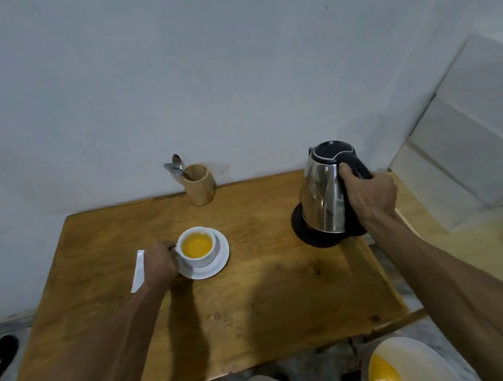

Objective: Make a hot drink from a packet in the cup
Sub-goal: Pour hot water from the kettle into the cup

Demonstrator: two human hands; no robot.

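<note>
Cup: a white cup (198,246) stands on a white saucer (220,258), near the middle of the wooden table (256,299). It holds an orange-yellow liquid, almost up to the rim.
Left hand: the left hand (158,265) is at the left side of the cup, where the handle should be. The fingers are curled together there, and a thin dark thing shows just above them; I cannot tell if it is the handle or a spoon, and I cannot tell exactly what the fingers pinch.
Packet: a white packet (138,270) lies flat on the table, just left of the left hand and partly covered by it. It is long and narrow.
Kettle: a steel kettle (326,194) with a black lid sits on its black base (309,237) at the right back part of the table, leaning a little to the left. I cannot tell if it rests fully on the base.
Right hand: the right hand (370,195) is wrapped tight around the black handle of the kettle, fingers pressed together around it.
Spoon holder: a wooden holder (199,185) stands at the back edge of the table, near the wall, with 2 spoons (175,166) in it.
Bowl: a white bowl (399,367) with a yellow inside is at the bottom right, below the table edge.
</note>
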